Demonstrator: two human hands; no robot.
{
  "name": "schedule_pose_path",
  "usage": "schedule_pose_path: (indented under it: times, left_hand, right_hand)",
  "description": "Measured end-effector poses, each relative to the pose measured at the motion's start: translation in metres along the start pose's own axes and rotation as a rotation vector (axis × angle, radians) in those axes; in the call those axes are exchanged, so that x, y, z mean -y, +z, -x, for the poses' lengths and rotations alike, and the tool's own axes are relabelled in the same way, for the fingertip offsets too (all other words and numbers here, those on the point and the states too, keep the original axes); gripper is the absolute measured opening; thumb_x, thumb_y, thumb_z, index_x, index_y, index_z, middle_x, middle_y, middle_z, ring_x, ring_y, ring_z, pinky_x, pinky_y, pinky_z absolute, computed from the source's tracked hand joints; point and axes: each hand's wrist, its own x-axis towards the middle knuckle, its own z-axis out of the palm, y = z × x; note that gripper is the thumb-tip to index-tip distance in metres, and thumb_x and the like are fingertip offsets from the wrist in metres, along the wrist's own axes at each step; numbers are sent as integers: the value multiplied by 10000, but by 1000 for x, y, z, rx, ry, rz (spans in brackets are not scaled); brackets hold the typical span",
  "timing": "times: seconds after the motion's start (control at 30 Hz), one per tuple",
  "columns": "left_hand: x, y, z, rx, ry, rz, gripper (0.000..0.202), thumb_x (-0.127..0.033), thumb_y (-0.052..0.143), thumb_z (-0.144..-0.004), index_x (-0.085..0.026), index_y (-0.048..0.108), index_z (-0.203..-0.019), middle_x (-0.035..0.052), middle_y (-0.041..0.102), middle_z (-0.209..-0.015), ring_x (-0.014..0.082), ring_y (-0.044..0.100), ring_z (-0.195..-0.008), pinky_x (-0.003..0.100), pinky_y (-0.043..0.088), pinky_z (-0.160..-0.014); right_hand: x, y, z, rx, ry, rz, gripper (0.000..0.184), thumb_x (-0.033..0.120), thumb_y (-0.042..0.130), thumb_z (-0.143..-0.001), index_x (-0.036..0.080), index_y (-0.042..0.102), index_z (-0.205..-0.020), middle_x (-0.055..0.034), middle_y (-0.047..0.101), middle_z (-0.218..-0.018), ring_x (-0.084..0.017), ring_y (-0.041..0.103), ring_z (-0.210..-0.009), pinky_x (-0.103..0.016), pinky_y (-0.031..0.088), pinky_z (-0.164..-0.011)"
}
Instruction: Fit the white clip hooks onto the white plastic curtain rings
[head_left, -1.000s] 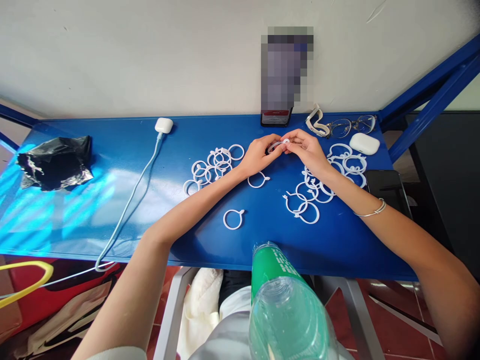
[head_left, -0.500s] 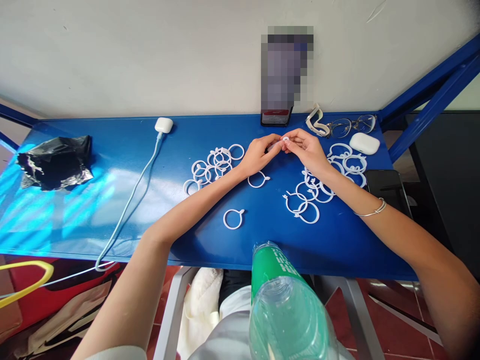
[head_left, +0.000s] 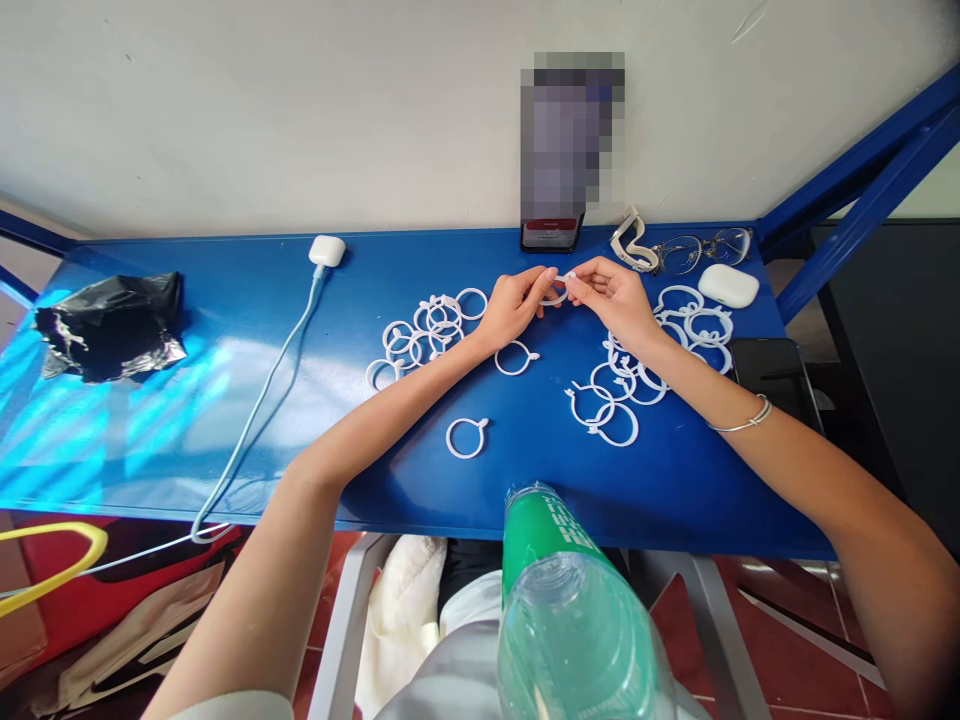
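Note:
Between my two hands, above the far part of the blue table [head_left: 420, 480], is a white plastic ring [head_left: 555, 299]. My left hand [head_left: 517, 303] pinches it from the left with thumb and fingers. At its other side, my right hand [head_left: 609, 297] grips near the ring's small white end piece. Several similar white rings lie in a cluster [head_left: 424, 330] left of my left hand. More of them form a pile [head_left: 615, 404] under and beside my right forearm. A single ring [head_left: 466, 455] rests nearer me, and another ring [head_left: 513, 372] sits below my left wrist.
A propped phone [head_left: 551, 235] leans against the wall. Glasses [head_left: 682, 256], a white case [head_left: 729, 286] and a dark phone [head_left: 776, 375] stand right. A white charger [head_left: 328, 250] with cable and a black plastic bag [head_left: 112, 325] lie left. A green bottle [head_left: 577, 620] is in front.
My left hand's fingers have shifted, and the ring between my hands now shows as a wider loop. My right hand has barely moved, and the rings on the table have stayed put.

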Motion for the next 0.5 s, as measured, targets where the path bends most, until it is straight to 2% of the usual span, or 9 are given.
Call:
schedule_pose_path:
  times: [0.3,0.5]
  left_hand:
    - [6,2,0,-16,-63,122,598,-651,326,-914,-147,617,-780,51,686,-661,121,606,-515,254,515,-545]
    - [6,2,0,-21,-67,104,591,-647,312,-922,-160,629,-816,33,665,-627,121,600,-501,255,506,-537]
  right_hand:
    - [1,-1,1,45,-49,-25,317,476,738,-753,240,652,-946,-20,650,-854,-181,627,-792,-311,541,-739]
    - [-1,0,0,41,-51,-18,309,497,722,-767,247,656,-937,-20,651,-860,-172,617,-768,-310,543,-740]
